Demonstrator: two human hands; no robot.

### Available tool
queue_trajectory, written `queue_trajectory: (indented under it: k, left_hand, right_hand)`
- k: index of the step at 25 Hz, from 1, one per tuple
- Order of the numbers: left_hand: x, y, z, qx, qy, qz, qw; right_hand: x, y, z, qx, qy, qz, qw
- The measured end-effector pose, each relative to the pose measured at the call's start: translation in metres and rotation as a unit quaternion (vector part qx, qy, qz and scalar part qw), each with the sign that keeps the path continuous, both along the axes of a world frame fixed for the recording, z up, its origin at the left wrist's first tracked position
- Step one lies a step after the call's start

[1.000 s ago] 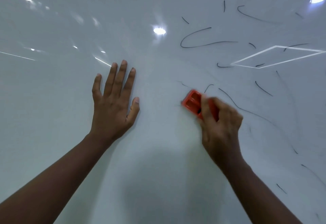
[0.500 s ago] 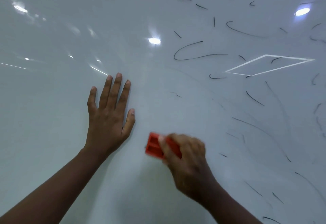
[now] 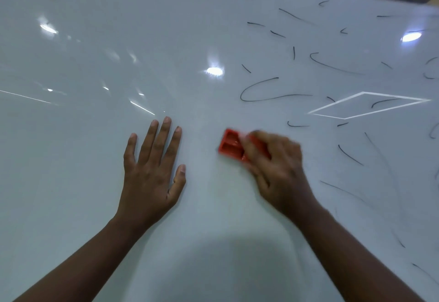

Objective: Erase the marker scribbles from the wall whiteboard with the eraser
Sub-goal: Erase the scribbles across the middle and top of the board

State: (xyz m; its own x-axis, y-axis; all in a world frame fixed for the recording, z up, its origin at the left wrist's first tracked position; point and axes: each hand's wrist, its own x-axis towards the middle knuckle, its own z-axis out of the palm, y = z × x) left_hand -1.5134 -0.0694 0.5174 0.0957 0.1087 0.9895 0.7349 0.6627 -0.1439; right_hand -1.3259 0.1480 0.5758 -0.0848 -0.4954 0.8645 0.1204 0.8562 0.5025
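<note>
Glossy wall whiteboard [image 3: 95, 171] carries black marker scribbles [image 3: 266, 91] across its right half and toward the upper right corner, my left hand [image 3: 152, 171] pressed flat with fingers straight near mid-board, my blurred right hand [image 3: 278, 171] gripping the orange eraser [image 3: 231, 146] against the board just beside it.

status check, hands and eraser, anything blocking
Left hand flat on the whiteboard, open. Right hand grips the eraser, blurred, on the board. Scribbles remain upper right. Nothing in the way.
</note>
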Motion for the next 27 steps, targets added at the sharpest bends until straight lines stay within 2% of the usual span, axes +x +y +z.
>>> queue_trajectory:
  k: [3,7,9,11,14,16,18,20,24,27]
  left_hand:
    - [-0.001,-0.001,0.000,0.000,0.002,-0.004,1.000]
    - [0.000,0.001,-0.001,0.003,0.001,-0.005,1.000]
    - [0.000,0.001,0.000,0.004,0.001,-0.006,1.000]
    - [0.001,0.001,0.001,0.001,0.001,-0.007,1.000]
    - [0.001,-0.002,0.001,-0.002,-0.004,-0.017,1.000]
    - [0.002,-0.005,0.008,0.001,0.000,-0.029,1.000]
    - [0.003,-0.012,0.027,-0.001,0.024,-0.029,0.999]
    - [0.001,-0.019,0.059,-0.011,0.044,-0.023,0.999]
    - [-0.005,-0.027,0.116,-0.010,0.032,-0.015,0.999]
    - [-0.012,-0.026,0.126,0.015,0.021,-0.017,1.000]
  right_hand:
    - [0.007,0.011,0.045,-0.094,0.073,0.005,0.993]
    - [0.001,0.002,0.045,-0.150,0.091,0.020,0.984]
    - [-0.008,-0.009,0.021,-0.094,0.052,0.020,0.994]
    - [-0.015,-0.017,-0.018,-0.003,-0.024,0.023,0.999]
    - [-0.018,-0.019,-0.071,0.110,-0.145,-0.012,0.983]
    - [-0.015,-0.012,-0.073,0.165,-0.181,-0.048,0.968]
    - [-0.013,-0.008,-0.050,0.182,-0.169,-0.042,0.968]
    - [-0.013,-0.010,-0.014,0.161,-0.127,-0.019,0.979]
    - [-0.011,-0.012,0.064,0.078,-0.036,-0.015,0.996]
    - [-0.002,-0.001,0.115,-0.012,0.022,-0.021,0.999]
